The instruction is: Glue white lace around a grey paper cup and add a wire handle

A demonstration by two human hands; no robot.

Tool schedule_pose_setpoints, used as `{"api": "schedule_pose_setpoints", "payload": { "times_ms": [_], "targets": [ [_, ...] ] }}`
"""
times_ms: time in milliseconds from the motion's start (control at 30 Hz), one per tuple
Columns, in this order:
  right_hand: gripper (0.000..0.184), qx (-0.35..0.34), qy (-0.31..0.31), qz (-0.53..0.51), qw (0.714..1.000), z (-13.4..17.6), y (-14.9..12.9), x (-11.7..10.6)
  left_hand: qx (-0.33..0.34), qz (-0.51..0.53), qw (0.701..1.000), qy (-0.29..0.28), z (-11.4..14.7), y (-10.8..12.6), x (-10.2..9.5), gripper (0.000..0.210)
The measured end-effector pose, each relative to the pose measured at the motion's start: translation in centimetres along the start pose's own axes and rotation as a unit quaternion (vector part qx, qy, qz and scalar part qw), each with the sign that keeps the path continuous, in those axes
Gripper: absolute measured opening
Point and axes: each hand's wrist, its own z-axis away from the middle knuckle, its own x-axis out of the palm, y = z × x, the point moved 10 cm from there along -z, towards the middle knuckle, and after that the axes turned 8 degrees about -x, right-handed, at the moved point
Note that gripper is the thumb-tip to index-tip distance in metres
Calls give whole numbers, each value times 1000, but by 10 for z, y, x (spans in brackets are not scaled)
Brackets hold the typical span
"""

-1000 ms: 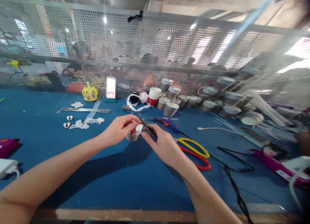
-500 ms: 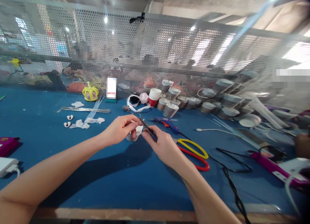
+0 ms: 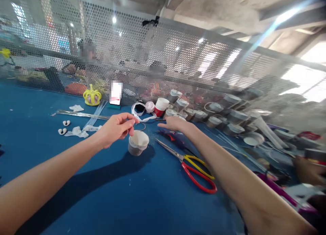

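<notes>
My left hand (image 3: 121, 127) is closed in a pinch above the table, with a thin curved wire (image 3: 143, 125) at its fingertips. Just below stands a small grey bucket (image 3: 137, 147) with a pale lining, upright and open at the top. My right hand (image 3: 173, 123) reaches far out over the blue glue gun (image 3: 173, 138), close to the grey buckets at the back. The end of a slim dark tool (image 3: 160, 119) pokes out between its thumb and fingers; the other fingers are hidden. Scissors (image 3: 182, 157) with red and yellow handles lie below my right forearm.
White paper cups (image 3: 162, 104), a white ribbon (image 3: 145, 119) and stacked grey buckets (image 3: 215, 121) line the mesh screen (image 3: 183, 55). Metal wires (image 3: 81, 115), white cloth bits (image 3: 78, 131) and a yellow crown-shaped piece (image 3: 92, 96) are on the left. A person's hand (image 3: 308, 169) shows at far right.
My right hand has moved away from the bucket towards the back, carrying the dark tool. The bucket and scissors are now uncovered. My left hand has shifted slightly left, and the view has turned.
</notes>
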Motion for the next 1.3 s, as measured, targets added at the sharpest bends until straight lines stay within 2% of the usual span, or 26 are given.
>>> {"api": "schedule_pose_setpoints", "payload": {
  "times_ms": [100, 200, 300, 400, 467, 567, 633, 700, 733, 767, 867, 933, 1000, 1133, 1300],
  "targets": [
    [40, 29, -50, 31, 998, -36, 7, 17, -4, 4, 1000, -5, -3, -1, -2, 10],
    [43, 34, -67, 36, 997, -62, 4, 31, -9, 5, 1000, -8, -7, -3, -3, 12],
    [55, 15, -41, 24, 999, -79, -2, 36, -13, 6, 1000, -9, -9, -4, -4, 11],
    [63, -5, 4, 10, 1000, -85, -7, 32, -25, 32, 999, -10, -10, -5, -4, 9],
    [62, -12, 29, 0, 1000, -83, -10, 24, -33, 69, 997, -15, -10, -6, -4, 8],
    [42, -14, 66, -21, 998, -63, -18, 2, -18, 107, 994, -9, -9, -1, -7, 7],
    [35, -22, 107, -41, 993, -34, -31, -19, 7, 110, 994, 14, -6, 5, -12, 7],
    [39, -61, 164, -82, 981, 8, -55, -43, 27, 113, 993, 32, 0, 13, -15, 7],
    [37, -105, 220, -185, 952, 34, -69, -57, 35, 120, 992, 34, 4, 16, -15, 7],
    [35, -153, 230, -292, 916, 57, -84, -63, 41, 129, 990, 31, 7, 19, -13, 8],
    [27, -232, 195, -507, 807, 114, -124, -61, 55, 143, 988, 15, 18, 24, -3, 8],
    [20, -230, 176, -593, 752, 133, -138, -52, 59, 135, 989, -3, 24, 23, 7, 10],
    [15, -209, 169, -651, 710, 140, -144, -40, 64, 119, 991, -14, 27, 21, 15, 12],
    [12, -173, 174, -709, 661, 139, -145, -21, 78, 70, 994, -12, 29, 17, 22, 11],
    [13, -158, 183, -735, 634, 135, -143, -9, 84, 26, 996, -12, 24, 12, 24, 10]
  ]
}}
